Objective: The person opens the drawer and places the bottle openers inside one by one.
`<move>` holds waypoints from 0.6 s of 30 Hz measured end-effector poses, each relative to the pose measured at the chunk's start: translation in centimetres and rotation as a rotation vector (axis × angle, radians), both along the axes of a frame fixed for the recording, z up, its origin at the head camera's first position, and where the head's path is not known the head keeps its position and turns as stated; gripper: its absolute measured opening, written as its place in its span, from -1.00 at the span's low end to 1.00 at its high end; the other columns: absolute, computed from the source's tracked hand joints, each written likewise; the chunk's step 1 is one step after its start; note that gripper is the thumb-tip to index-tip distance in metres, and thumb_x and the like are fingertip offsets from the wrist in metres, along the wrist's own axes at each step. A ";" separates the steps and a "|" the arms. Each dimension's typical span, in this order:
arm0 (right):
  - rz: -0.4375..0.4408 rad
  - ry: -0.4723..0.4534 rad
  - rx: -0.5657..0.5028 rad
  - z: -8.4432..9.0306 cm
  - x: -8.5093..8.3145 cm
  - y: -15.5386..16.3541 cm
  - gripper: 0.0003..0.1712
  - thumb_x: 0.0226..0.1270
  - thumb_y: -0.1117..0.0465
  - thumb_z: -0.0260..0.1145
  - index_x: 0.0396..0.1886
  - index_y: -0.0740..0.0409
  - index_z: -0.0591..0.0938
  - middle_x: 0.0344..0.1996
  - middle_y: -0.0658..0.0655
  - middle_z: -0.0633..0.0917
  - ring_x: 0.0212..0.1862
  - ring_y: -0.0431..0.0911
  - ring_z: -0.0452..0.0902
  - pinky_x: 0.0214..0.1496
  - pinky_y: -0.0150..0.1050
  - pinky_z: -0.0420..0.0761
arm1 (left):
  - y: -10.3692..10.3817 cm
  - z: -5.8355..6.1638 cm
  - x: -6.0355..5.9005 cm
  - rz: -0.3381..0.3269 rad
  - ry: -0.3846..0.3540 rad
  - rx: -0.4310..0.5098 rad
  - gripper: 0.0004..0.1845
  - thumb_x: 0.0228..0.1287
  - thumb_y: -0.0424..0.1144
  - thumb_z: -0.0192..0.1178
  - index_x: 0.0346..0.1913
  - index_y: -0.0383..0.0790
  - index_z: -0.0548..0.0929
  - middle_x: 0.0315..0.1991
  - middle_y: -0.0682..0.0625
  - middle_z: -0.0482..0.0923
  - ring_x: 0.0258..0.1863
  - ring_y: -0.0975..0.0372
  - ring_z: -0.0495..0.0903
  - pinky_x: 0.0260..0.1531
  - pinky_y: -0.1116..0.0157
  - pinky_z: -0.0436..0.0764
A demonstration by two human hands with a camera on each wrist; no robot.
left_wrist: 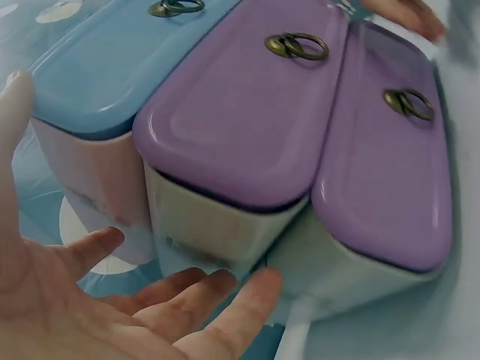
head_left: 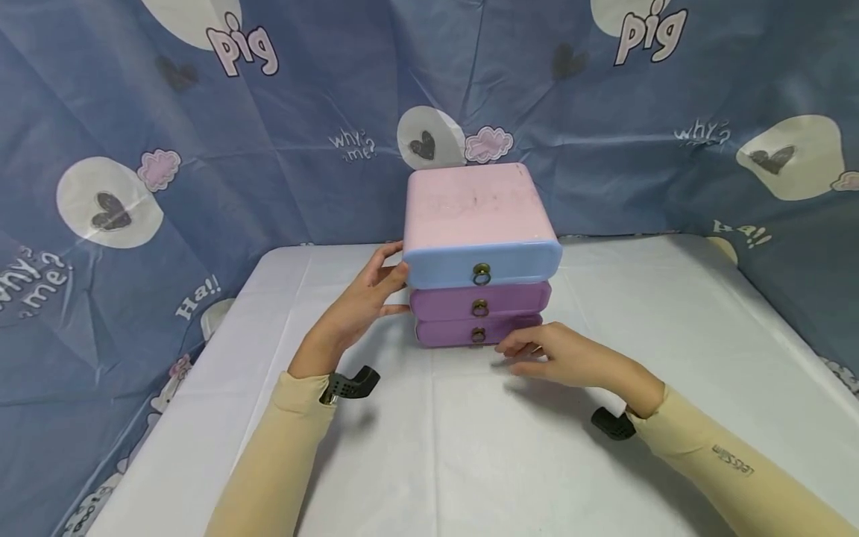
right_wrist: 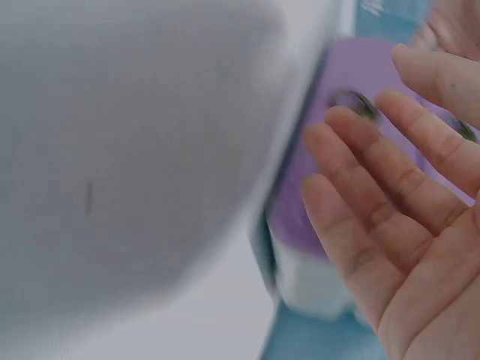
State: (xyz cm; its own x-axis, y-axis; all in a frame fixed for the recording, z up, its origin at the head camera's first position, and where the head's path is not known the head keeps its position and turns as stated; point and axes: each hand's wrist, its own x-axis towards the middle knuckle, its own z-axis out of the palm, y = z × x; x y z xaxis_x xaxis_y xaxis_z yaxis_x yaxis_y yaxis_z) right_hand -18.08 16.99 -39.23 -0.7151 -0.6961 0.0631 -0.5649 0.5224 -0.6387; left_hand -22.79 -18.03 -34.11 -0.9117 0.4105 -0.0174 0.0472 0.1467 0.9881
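Note:
A stack of three small drawers stands at the back of the table. Its top box is pink with a blue drawer front. Below sit two purple drawer fronts, and each front bears a brass ring pull. My left hand is at the stack's left side, fingers spread, with fingertips right at the box walls in the left wrist view. Near the lower right corner of the bottom drawer is my right hand, holding nothing, its fingers loosely extended in the right wrist view.
A white cloth covers the table. Behind the stack hangs a blue printed curtain, which also runs down the left and right sides. Black bands sit on both wrists.

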 end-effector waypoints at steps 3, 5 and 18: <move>-0.108 0.067 0.009 1.4 0.8 2.1 -0.73 0.54 0.20 0.44 0.13 0.17 0.77 0.03 0.09 0.85 0.01 -0.06 0.80 0.10 -0.11 0.80 | -0.9 -0.1 0.8 0.017 0.055 -0.105 -0.23 0.68 0.24 0.03 0.73 0.16 0.02 0.67 -0.21 0.13 0.70 -0.08 0.15 0.53 -0.28 0.38; -0.219 0.167 0.031 2.2 1.5 3.5 -0.75 0.52 0.19 0.46 0.11 0.11 0.79 0.00 0.05 0.85 -0.05 -0.10 0.81 0.05 -0.08 0.80 | -1.5 -0.2 1.8 0.054 0.151 -0.267 -0.22 0.68 0.26 0.01 0.74 0.15 0.03 0.71 -0.17 0.10 0.73 -0.06 0.10 0.57 -0.29 0.31; -0.725 0.395 0.187 4.3 4.9 7.4 0.01 0.60 -0.22 0.30 0.80 -0.04 0.04 0.65 0.64 0.00 0.58 0.74 -0.10 0.50 0.71 -0.09 | -3.8 -1.1 9.2 0.456 0.480 -1.081 -0.03 0.49 0.39 0.20 0.77 0.26 -0.01 0.78 -0.27 -0.23 0.73 -0.36 -0.29 0.38 -0.71 -0.22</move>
State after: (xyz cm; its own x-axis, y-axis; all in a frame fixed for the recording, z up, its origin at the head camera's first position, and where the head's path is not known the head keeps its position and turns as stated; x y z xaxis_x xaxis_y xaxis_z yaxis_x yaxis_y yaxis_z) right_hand -13.13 24.37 -34.88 -0.9382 -0.0975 0.3320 -0.2130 0.9189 -0.3320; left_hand -13.61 -21.84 -35.24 -0.9737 0.0415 0.2239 0.0991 0.9625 0.2526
